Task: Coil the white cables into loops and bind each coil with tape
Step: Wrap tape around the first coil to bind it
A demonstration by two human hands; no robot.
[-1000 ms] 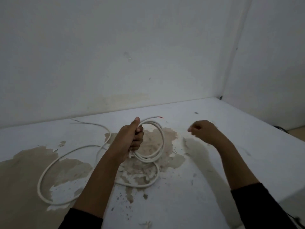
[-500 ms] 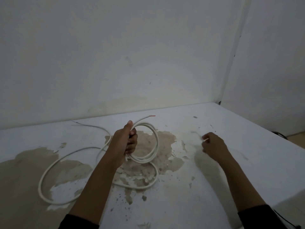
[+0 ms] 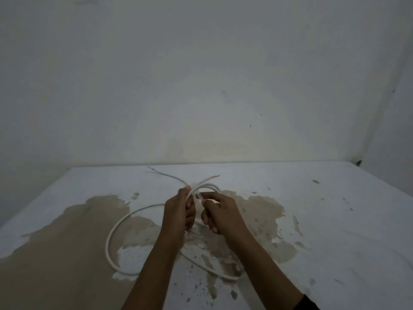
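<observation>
Our left hand is clenched around the gathered turns of the white cable, held just above the middle of the counter, toward its back edge, while the rest of the cable lies in a wide loop on the worn patch nearer the front-left. Our right hand sits just beside the left, its fingertips pinched on what looks like a small pale strip at the bundle; we judge it to be tape, though it is too small to be sure. To do this step well, we should keep the left grip firm so the turns stay stacked, draw the strip snug around every strand, and press its end down onto itself. The loose loop is not yet gathered in. We can read no brand, label or writing anywhere.
</observation>
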